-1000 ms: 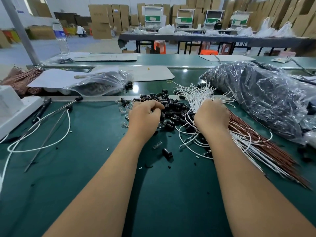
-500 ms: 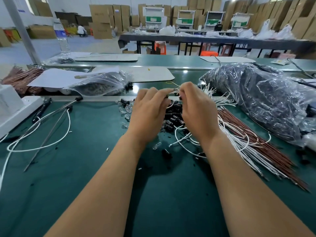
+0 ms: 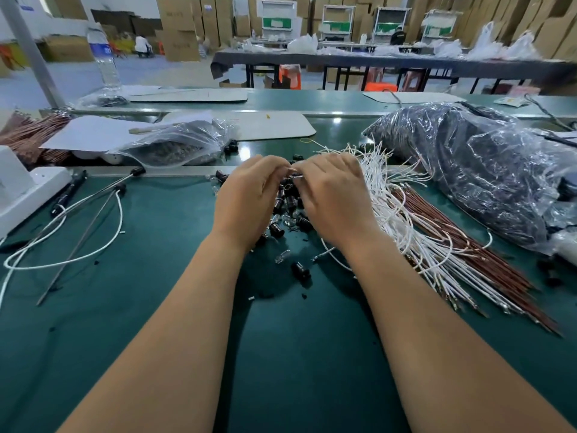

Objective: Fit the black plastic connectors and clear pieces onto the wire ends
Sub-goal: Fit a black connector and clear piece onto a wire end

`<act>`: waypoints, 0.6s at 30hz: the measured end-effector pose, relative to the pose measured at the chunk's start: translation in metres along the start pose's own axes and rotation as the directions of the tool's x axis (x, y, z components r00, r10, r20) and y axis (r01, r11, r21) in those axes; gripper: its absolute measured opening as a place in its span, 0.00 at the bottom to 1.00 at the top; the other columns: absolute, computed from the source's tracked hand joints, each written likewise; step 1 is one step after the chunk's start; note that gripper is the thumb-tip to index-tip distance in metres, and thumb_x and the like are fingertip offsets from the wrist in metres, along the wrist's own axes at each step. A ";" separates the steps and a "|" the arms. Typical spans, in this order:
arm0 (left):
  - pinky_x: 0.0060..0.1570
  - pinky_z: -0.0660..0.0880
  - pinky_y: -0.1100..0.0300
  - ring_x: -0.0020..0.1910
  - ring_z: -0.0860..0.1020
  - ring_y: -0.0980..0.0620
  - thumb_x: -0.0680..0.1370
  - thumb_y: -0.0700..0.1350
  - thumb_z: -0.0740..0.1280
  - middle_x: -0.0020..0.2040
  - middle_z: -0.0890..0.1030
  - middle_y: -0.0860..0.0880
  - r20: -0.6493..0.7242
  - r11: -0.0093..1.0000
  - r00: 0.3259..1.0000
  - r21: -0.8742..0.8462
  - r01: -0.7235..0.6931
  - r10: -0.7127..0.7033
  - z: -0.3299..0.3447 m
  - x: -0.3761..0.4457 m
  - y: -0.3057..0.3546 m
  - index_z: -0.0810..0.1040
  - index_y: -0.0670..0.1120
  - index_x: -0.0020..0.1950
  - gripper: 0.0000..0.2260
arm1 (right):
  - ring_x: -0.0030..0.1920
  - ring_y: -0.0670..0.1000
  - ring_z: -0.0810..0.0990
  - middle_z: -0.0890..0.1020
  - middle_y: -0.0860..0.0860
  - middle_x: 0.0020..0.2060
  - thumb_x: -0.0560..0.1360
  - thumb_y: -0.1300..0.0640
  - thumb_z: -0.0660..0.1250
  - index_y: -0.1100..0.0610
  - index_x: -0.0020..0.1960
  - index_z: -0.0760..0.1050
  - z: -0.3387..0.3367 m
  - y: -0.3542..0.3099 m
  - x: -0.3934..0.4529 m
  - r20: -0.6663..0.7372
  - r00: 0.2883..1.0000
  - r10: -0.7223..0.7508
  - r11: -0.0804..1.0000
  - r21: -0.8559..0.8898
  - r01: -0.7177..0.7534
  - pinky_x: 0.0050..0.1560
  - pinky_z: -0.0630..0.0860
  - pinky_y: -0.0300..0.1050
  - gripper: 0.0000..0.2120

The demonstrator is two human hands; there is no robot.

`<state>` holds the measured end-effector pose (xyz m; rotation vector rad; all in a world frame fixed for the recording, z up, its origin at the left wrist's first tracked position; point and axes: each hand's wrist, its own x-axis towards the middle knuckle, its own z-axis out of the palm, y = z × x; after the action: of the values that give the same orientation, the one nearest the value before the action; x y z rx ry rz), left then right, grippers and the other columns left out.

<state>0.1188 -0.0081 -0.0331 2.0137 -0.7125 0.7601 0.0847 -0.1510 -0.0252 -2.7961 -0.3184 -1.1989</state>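
My left hand (image 3: 249, 195) and my right hand (image 3: 334, 195) are raised together over a pile of black plastic connectors (image 3: 288, 204), fingertips meeting at the top. What they pinch is hidden behind the fingers. A white wire (image 3: 331, 254) loops out from under my right wrist. A clear piece (image 3: 282, 256) and a lone black connector (image 3: 301, 270) lie on the green mat nearer to me. A bundle of white wires (image 3: 406, 220) and brown wires (image 3: 474, 254) fans out to the right of my right hand.
A large crinkled plastic bag (image 3: 487, 179) of dark parts fills the right side. A smaller clear bag (image 3: 178, 145) lies behind the pile at the left. Finished white wires with thin metal rods (image 3: 81, 232) lie at the left, beside a white box (image 3: 28, 189).
Both hands rose from the pile and the wires and came together, fingertips touching. They have held that pose over the connectors for the last half second.
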 end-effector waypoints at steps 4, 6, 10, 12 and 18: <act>0.45 0.73 0.56 0.44 0.75 0.52 0.80 0.43 0.63 0.42 0.79 0.53 -0.054 0.994 0.995 -0.073 0.077 -0.081 -0.002 0.002 -0.003 0.79 0.43 0.48 0.07 | 0.40 0.53 0.78 0.82 0.53 0.37 0.76 0.68 0.64 0.60 0.47 0.81 -0.002 0.002 0.000 -0.127 0.988 0.093 0.994 0.070 -0.084 0.45 0.65 0.41 0.08; 0.43 0.71 0.61 0.42 0.74 0.55 0.81 0.43 0.63 0.40 0.77 0.55 -0.052 0.994 0.995 -0.077 0.081 -0.085 -0.003 0.002 -0.004 0.80 0.43 0.48 0.07 | 0.36 0.52 0.77 0.81 0.53 0.34 0.74 0.71 0.65 0.61 0.46 0.81 -0.005 0.009 -0.001 -0.193 0.971 0.142 0.990 0.036 -0.138 0.42 0.65 0.40 0.09; 0.35 0.67 0.62 0.33 0.70 0.54 0.80 0.42 0.64 0.36 0.76 0.50 -0.127 0.987 0.986 -0.127 0.096 -0.112 -0.006 0.003 -0.005 0.81 0.41 0.48 0.08 | 0.35 0.52 0.71 0.76 0.51 0.31 0.76 0.69 0.62 0.60 0.45 0.80 -0.011 0.021 0.002 -0.284 0.879 0.383 0.921 0.049 -0.385 0.40 0.63 0.41 0.10; 0.32 0.65 0.61 0.31 0.68 0.54 0.81 0.41 0.63 0.34 0.74 0.50 -0.126 0.964 0.977 -0.226 0.138 -0.170 -0.010 0.003 -0.010 0.81 0.40 0.49 0.08 | 0.37 0.52 0.69 0.76 0.50 0.32 0.78 0.66 0.60 0.60 0.45 0.80 -0.012 0.031 0.000 -0.281 0.836 0.471 0.878 0.060 -0.474 0.41 0.60 0.43 0.10; 0.41 0.74 0.57 0.41 0.76 0.50 0.83 0.43 0.58 0.48 0.77 0.48 -0.024 0.885 0.954 -0.381 0.267 -0.298 -0.006 0.002 0.000 0.76 0.48 0.56 0.07 | 0.28 0.45 0.69 0.76 0.47 0.29 0.78 0.65 0.61 0.55 0.62 0.79 -0.006 0.013 -0.002 -0.063 0.968 0.243 0.949 0.225 -0.223 0.39 0.66 0.38 0.15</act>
<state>0.1190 -0.0035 -0.0289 1.6765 -0.4584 0.4863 0.0822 -0.1650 -0.0219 -2.5025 -0.0992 -1.1545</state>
